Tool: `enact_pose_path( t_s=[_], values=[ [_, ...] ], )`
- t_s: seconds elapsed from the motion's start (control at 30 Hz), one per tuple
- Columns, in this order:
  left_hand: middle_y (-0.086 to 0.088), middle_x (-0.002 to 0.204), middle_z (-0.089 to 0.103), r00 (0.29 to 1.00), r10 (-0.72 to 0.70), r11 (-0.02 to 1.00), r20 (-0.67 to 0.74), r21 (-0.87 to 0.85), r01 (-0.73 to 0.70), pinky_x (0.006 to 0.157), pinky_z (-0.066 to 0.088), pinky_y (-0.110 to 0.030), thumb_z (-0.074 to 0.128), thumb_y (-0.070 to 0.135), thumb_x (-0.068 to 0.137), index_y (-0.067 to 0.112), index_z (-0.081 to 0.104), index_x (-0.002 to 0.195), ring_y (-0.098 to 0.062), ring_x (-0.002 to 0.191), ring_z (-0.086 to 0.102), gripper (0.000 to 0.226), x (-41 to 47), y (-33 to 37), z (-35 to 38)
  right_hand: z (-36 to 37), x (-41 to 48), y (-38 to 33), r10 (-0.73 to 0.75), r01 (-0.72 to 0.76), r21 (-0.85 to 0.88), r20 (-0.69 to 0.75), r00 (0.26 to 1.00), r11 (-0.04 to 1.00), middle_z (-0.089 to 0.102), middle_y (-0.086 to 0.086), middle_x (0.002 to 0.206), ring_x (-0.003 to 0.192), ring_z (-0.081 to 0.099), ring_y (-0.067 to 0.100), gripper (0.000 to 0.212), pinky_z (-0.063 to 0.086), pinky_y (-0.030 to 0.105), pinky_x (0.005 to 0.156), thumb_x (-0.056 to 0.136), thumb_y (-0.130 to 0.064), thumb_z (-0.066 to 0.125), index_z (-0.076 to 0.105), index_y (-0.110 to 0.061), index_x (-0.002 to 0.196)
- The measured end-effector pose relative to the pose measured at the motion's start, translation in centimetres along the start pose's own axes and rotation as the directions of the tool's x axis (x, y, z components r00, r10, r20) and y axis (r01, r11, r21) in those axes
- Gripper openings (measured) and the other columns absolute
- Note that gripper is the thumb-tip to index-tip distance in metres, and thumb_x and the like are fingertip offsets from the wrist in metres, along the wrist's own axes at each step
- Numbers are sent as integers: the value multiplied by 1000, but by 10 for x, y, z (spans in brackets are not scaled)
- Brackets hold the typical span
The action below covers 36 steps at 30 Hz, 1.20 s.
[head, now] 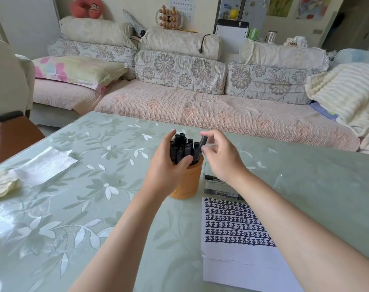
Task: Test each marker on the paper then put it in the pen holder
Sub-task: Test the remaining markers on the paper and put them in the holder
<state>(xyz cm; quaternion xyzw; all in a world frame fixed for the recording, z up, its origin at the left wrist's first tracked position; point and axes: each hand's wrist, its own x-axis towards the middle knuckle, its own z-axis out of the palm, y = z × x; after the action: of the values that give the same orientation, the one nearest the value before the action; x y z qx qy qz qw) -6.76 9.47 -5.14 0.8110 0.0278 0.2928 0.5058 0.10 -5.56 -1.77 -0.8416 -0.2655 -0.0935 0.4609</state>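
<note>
Black marker (203, 143), pinched in the right hand (220, 159), leans into the orange pen holder (187, 182) whose stored markers (180, 148) the left hand (169, 165) clasps: likely the insertion step, needing a gap below the pinch.

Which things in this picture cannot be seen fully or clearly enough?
Head view.
The markers in the pen holder: the left hand covers some, uncountable.
The marker in the right hand: that hand hides one end; capped or not, unclear.
The clear box: the right wrist covers part; its labels are too small.
The paper: the right forearm covers its lower right part.
</note>
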Motion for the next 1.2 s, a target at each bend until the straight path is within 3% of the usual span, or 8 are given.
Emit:
enact_pose_path(
  t_s=[0.13, 0.27, 0.5, 0.6, 0.77, 0.93, 1.07, 1.2],
  values=[
    [9, 132, 46, 998, 68, 996, -8, 59, -68, 103, 38, -26, 64, 33, 89, 27, 36, 145, -5, 122, 44, 63, 1, 5, 1, 5, -3, 6, -2, -8, 88, 110, 994, 996, 72, -10, 109, 105, 65, 7, 32, 50, 31, 97, 97, -10, 53, 56, -36, 116],
    [11, 126, 51, 999, 35, 997, -7, 73, -35, 102, 41, -29, 59, 31, 93, 27, 48, 135, -6, 117, 49, 45, 4, 4, -1, 3, -3, 7, -40, 37, 87, 42, 998, 996, 69, -19, 108, 106, 63, -1, 27, 49, 25, 100, 94, -7, 60, 73, -28, 105],
    [6, 138, 42, 997, 66, 980, 45, 184, -73, 105, 36, -27, 64, 24, 88, 22, 36, 145, -13, 126, 44, 63, -1, 0, -2, -4, -6, 11, -23, 16, 59, 117, 993, 998, 64, -9, 120, 110, 60, 6, 40, 45, 23, 96, 94, -1, 52, 43, -26, 125],
    [4, 137, 41, 984, 173, 953, -37, 260, -158, 106, 35, -30, 62, 23, 87, 19, 41, 140, -14, 126, 41, 57, -8, 4, -3, -20, -6, 23, 83, -57, -163, 154, 985, 985, 58, -9, 126, 111, 56, 9, 34, 42, 25, 94, 97, -7, 49, 55, -26, 124],
    [0, 109, 53, 890, 426, 860, -161, 377, -343, 88, 39, -29, 58, 12, 84, 12, 61, 108, -20, 97, 48, 25, -25, 14, -3, -44, -14, 48, 238, -82, -483, 271, 932, 872, 64, -4, 128, 123, 55, 16, 30, 40, 28, 102, 99, -14, 47, 67, -24, 119],
    [7, 90, 54, 875, 455, 831, 166, 276, -484, 70, 46, -33, 54, 12, 90, 15, 60, 96, -16, 83, 53, 9, -53, 5, 14, -53, -12, 57, 59, 68, -720, 150, 987, 690, 73, -1, 108, 110, 60, 22, 21, 48, 34, 96, 92, -20, 63, 75, -29, 106],
    [12, 95, 55, 866, 311, 830, 392, 332, -448, 74, 49, -33, 47, 29, 90, 24, 62, 106, -9, 90, 52, 22, -69, -18, 32, -49, -8, 63, 254, 32, -741, 270, 929, 671, 70, -1, 115, 103, 64, 23, 22, 53, 37, 88, 90, -25, 66, 72, -30, 111],
    [11, 104, 55, 859, 248, 818, 449, 379, -434, 83, 47, -30, 44, 35, 90, 27, 59, 115, -11, 97, 50, 31, -72, -32, 37, -45, 0, 72, 344, 2, -724, 330, 879, 690, 67, -2, 116, 91, 65, 21, 31, 56, 36, 86, 87, -24, 69, 69, -31, 117]
  ],
)
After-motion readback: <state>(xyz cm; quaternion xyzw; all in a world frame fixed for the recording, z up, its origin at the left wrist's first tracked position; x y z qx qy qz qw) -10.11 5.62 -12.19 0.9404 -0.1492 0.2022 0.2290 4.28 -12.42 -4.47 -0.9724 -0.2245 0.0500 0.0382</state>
